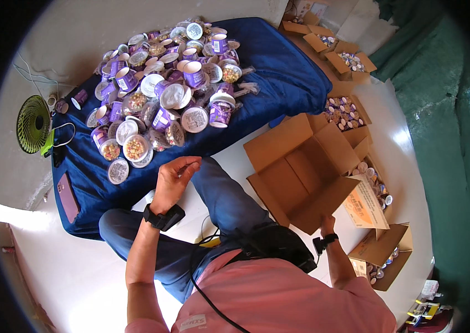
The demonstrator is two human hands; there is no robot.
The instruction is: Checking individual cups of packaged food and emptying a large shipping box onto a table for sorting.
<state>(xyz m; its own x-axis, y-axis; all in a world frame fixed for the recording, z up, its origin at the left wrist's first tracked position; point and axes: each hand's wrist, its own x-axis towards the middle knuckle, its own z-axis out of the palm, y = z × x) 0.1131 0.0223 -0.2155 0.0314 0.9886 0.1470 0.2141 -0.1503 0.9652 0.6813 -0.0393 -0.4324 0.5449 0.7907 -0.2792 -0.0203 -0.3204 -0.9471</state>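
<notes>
The cup pile (151,86) is lying just ahead of the nearer left hand (169,182), its fingers curling narrowly, apparently empty, while the right hand (328,223), farther from the pile, is touching an open carton (276,145), grip unclear.

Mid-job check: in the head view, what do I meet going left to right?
Round green fan, flat mauve rectangular phone, the person's left hand, large open brown cardboard box, green fabric curtain.
</notes>
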